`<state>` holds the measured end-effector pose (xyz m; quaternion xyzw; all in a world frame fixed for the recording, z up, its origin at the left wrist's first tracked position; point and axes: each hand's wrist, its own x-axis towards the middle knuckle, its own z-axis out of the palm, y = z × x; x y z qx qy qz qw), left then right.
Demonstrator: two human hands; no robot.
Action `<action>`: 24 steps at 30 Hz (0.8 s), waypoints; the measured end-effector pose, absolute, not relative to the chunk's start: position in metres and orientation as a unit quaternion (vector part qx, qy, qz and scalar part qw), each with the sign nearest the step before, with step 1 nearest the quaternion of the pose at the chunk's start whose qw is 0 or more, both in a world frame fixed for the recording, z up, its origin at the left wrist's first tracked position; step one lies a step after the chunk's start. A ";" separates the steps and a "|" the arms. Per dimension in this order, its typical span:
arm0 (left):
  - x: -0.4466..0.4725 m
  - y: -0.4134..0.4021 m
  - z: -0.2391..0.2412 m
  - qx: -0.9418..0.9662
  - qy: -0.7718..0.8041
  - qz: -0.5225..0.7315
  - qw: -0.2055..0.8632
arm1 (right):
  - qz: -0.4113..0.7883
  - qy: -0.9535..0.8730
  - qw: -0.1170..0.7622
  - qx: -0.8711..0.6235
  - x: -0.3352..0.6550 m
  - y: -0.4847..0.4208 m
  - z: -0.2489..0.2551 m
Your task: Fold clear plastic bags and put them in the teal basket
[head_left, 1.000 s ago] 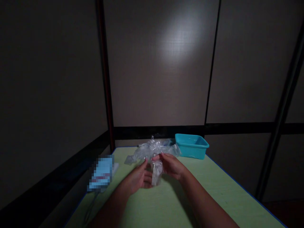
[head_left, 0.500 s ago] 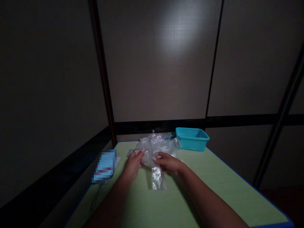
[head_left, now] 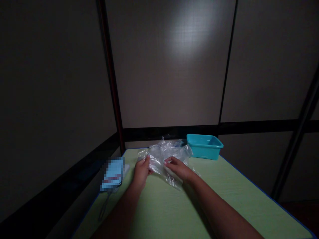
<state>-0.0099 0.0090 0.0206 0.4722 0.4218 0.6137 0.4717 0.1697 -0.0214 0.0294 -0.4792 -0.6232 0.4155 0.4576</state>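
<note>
Both hands are working apart over the table, with a clear bag spanning the gap: the left hand (head_left: 141,171) is clamping the bag (head_left: 163,167) at its left end, thumb lying on top, fingers curling underneath. The right hand (head_left: 179,169) is reaching in from the other side, thumb and forefinger nearly meeting at the plastic; whether they're actually pinching it, I cannot tell. And the bag itself is stretching out between the two, shining in creases, its loose end slanting down toward the near side of the right hand.

Just beyond the hands, a crumpled pile (head_left: 171,146) of more clear plastic is lying in a heap, and the bag is overlapping it, so where one is ending and the other starting is hard to say. Past the right hand, farther out, a turquoise tub (head_left: 204,152) is standing upright, the pile reaching close up to its side. Over to the left of the left hand, well apart from it, a blue item (head_left: 113,174) is sitting at the edge, blurred into blocks, a thin strap (head_left: 103,207) trailing toward the left forearm. Under everything, the pale green table (head_left: 159,215) is showing its blue edging, and dark-banded panels (head_left: 169,83) are rising beyond the hands.
</note>
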 end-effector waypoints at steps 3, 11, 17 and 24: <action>-0.010 0.008 0.021 0.477 0.422 0.618 0.460 | 0.416 -0.661 0.406 -0.475 0.169 -0.024 0.028; -0.015 0.014 0.018 0.481 0.415 0.646 0.424 | 0.356 -0.651 0.458 -0.490 0.181 -0.009 0.029; -0.019 0.020 0.015 0.487 0.420 0.665 0.378 | 0.318 -0.633 0.476 -0.521 0.188 -0.007 0.031; -0.023 0.018 0.021 0.528 0.430 0.680 0.271 | 0.248 -0.650 0.442 -0.567 0.194 -0.003 0.027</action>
